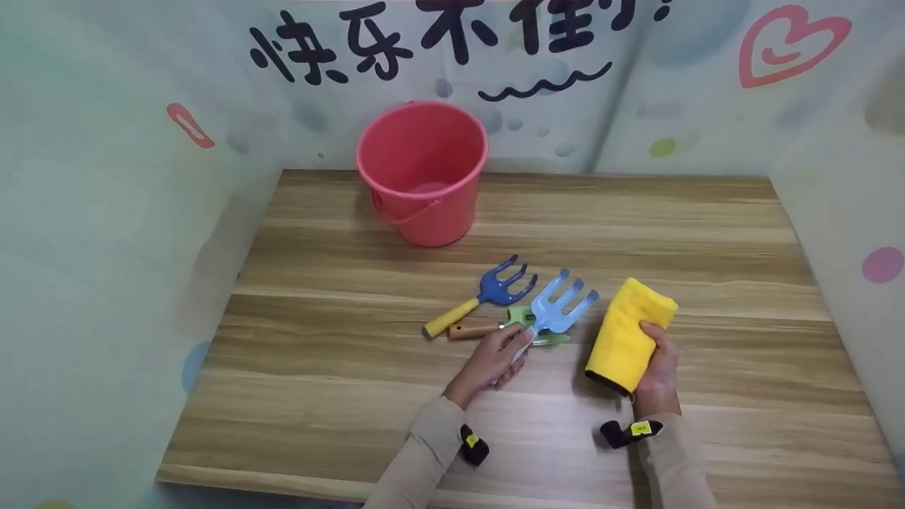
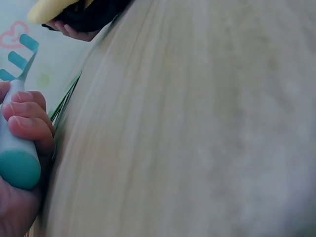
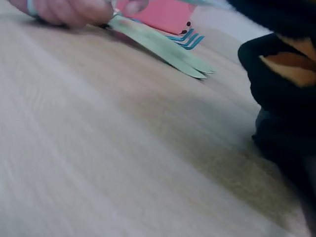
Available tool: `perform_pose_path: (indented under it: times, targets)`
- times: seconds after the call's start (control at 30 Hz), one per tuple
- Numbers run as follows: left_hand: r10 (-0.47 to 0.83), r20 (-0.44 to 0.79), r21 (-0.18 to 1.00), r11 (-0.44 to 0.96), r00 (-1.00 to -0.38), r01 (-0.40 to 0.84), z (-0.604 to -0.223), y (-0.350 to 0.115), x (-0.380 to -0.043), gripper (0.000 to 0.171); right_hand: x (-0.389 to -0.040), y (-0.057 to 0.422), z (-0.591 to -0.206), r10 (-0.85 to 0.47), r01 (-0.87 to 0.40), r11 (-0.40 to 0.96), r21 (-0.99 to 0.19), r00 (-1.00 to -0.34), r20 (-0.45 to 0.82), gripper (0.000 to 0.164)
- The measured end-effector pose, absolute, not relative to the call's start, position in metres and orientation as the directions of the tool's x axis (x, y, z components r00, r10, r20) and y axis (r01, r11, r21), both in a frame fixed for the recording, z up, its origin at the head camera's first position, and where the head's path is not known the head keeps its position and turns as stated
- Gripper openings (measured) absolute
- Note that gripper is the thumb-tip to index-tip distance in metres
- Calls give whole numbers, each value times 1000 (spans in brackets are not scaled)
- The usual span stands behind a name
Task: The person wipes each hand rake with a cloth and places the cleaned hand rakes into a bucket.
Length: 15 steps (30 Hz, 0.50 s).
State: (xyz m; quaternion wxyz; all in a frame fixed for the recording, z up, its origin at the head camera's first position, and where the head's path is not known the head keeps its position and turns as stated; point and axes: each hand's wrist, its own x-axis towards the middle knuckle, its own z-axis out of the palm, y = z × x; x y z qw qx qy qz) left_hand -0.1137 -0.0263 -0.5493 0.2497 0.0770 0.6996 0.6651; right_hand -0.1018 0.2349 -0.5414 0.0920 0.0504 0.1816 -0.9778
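Note:
In the head view my left hand (image 1: 499,355) grips the white handle of a light-blue hand fork (image 1: 556,311), tines pointing up and to the right. The left wrist view shows the fingers wrapped round that handle, whose butt end (image 2: 19,169) is teal. My right hand (image 1: 659,362) holds a folded yellow cloth (image 1: 628,332) with a black lower edge, the thumb over its right side. Beneath the light-blue fork lies a tool with a brown handle (image 1: 474,331) and green blades (image 3: 160,48), partly hidden. Beside it rests a dark-blue hand fork (image 1: 498,288) with a yellow handle.
A pink bucket (image 1: 442,219) stands at the back of the wooden table (image 1: 318,396), its handle hanging down in front. Printed wall sheets (image 1: 707,127) enclose the table's back and sides. Each wrist wears a black strapped camera (image 1: 475,447).

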Motion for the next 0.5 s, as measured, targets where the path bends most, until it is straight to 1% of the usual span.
perform_pose_path:
  times: [0.07,0.17,0.23,0.3,0.37,0.43,0.5]
  targets:
    - [432,-229,972,53,-872,-229,-550,-26,-114,47,-104,233,-538,-175,250,-852,-460,-964,-201,18]
    - [431,-212,972,-1,-877,-235,-551,-27,-114,45,-104,230,-535,-252,420,-659,-624,-905,-343,21]
    - [440,-202,972,-20,-875,-234,-552,-28,-113,43,-104,229,-535,-306,532,-509,-677,-847,-435,22]
    - [454,-186,975,-23,-871,-220,-552,-28,-112,44,-104,227,-536,-343,606,-376,-701,-793,-503,27]
    - [476,-158,982,-17,-865,-189,-553,-28,-112,45,-105,226,-537,-346,631,-284,-722,-770,-536,34]
    - [494,-132,987,-10,-859,-158,-552,-28,-112,46,-106,225,-538,-329,622,-223,-750,-773,-543,41]
    - [505,-126,989,2,-854,-145,-552,-28,-111,46,-107,224,-539,-312,610,-191,-769,-780,-542,47]
